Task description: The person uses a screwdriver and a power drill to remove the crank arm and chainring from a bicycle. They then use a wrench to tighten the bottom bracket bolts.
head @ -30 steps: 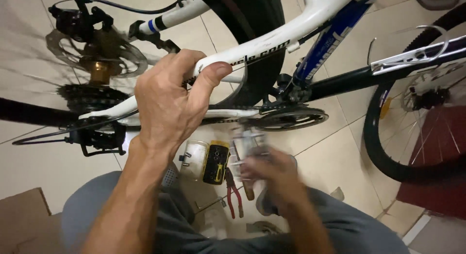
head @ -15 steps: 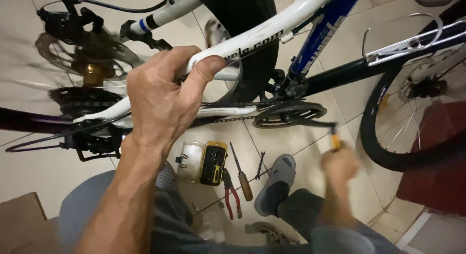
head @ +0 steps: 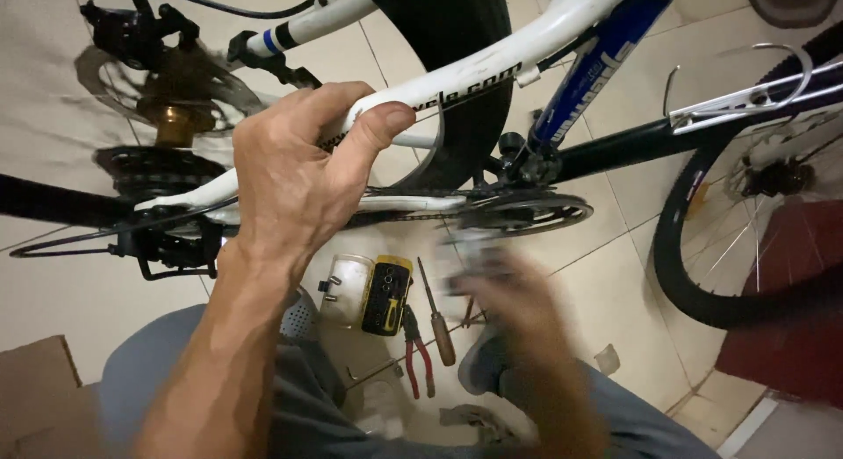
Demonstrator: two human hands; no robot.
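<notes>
An upturned white and blue bicycle frame (head: 492,68) fills the upper half of the head view. My left hand (head: 299,174) is clenched around one of its white rear tubes, thumb hooked over the top. My right hand (head: 514,292) is heavily blurred below the chainring (head: 527,211). It appears closed on a pale pedal (head: 465,248). The rear cogs (head: 149,169) and the brake disc (head: 167,82) sit left of my left hand. The black rear tyre (head: 448,73) rises behind the frame.
On the tiled floor between my knees lie a yellow and black bit case (head: 386,294), a clear plastic box (head: 344,288), a wooden-handled screwdriver (head: 436,314) and red-handled pliers (head: 417,358). Another bicycle's wheel (head: 685,266) stands at the right, a cardboard box (head: 35,389) at bottom left.
My right hand has swung from low centre out to the right and back below the chainring, moving with the crank. My left hand keeps its grip on the white tube.
</notes>
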